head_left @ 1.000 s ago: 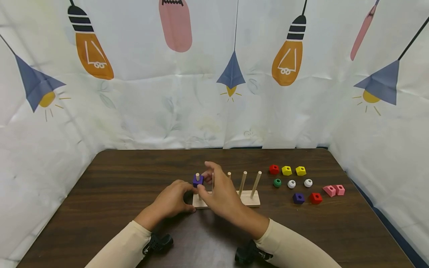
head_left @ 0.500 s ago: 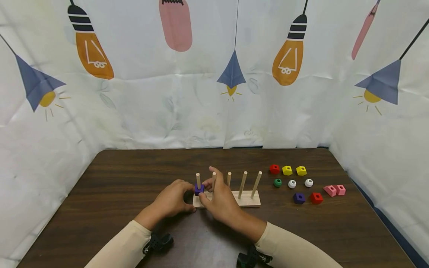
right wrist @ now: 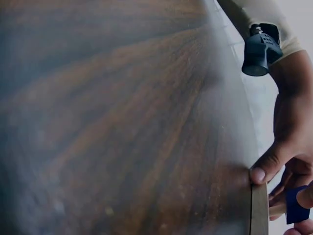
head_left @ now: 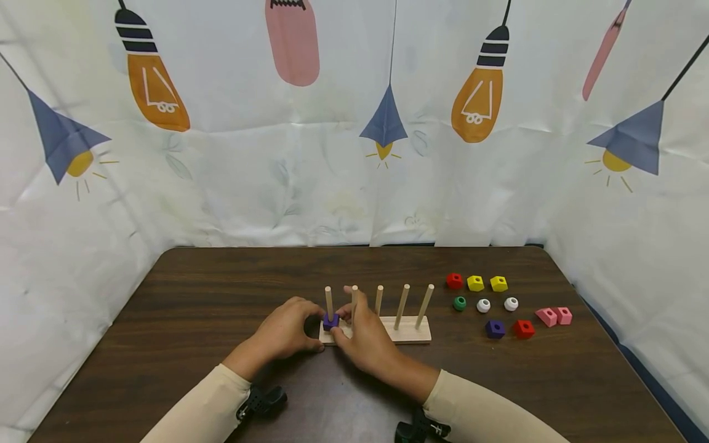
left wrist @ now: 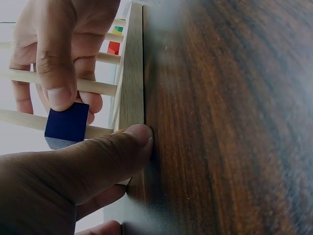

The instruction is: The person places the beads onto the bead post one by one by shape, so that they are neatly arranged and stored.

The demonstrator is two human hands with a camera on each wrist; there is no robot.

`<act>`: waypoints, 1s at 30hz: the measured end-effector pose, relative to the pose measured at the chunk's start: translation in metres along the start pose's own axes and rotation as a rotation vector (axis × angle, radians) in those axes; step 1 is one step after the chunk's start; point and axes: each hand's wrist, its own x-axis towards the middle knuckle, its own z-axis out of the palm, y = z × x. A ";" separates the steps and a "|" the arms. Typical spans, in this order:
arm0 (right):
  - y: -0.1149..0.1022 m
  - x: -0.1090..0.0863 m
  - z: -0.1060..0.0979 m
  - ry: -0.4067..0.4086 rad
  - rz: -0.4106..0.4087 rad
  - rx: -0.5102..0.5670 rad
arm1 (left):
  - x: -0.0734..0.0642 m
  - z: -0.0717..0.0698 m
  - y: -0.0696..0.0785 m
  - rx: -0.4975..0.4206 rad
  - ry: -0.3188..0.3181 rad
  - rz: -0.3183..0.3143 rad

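Note:
A pale wooden peg board (head_left: 412, 333) with several upright pegs lies on the table in front of me. My left hand (head_left: 285, 327) grips its left end, the thumb pressed on the front edge in the left wrist view. Around the leftmost peg sits a dark purple cube bead (head_left: 330, 322). My right hand (head_left: 370, 338) pinches this bead, with the thumb on its near face (left wrist: 67, 122). In the left wrist view the bead is low on the peg, with a short length of peg showing between it and the base. The other pegs carry no beads.
To the right lie loose beads: red (head_left: 455, 281), yellow (head_left: 475, 283), green (head_left: 460, 303) and white (head_left: 484, 306). Nearer are another purple cube (head_left: 495, 329), a red cube (head_left: 524, 329) and two pink pieces (head_left: 556, 316). A printed cloth (head_left: 310, 184) hangs behind the brown table (head_left: 194, 307).
The purple bead has slid down the leftmost peg from near its top to close over the base. My right hand moved down with it, while the left hand kept its place.

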 end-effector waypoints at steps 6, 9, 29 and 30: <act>0.002 -0.002 0.002 -0.041 0.043 0.011 | 0.000 0.000 0.001 -0.002 -0.007 -0.003; 0.003 -0.003 0.003 -0.041 0.046 0.009 | 0.000 0.000 0.001 0.000 -0.008 -0.004; -0.003 -0.015 -0.022 -0.311 0.147 -0.002 | 0.001 0.002 0.000 0.015 -0.024 -0.025; -0.003 -0.017 -0.025 -0.335 0.153 -0.006 | 0.001 0.002 0.000 0.014 -0.025 -0.027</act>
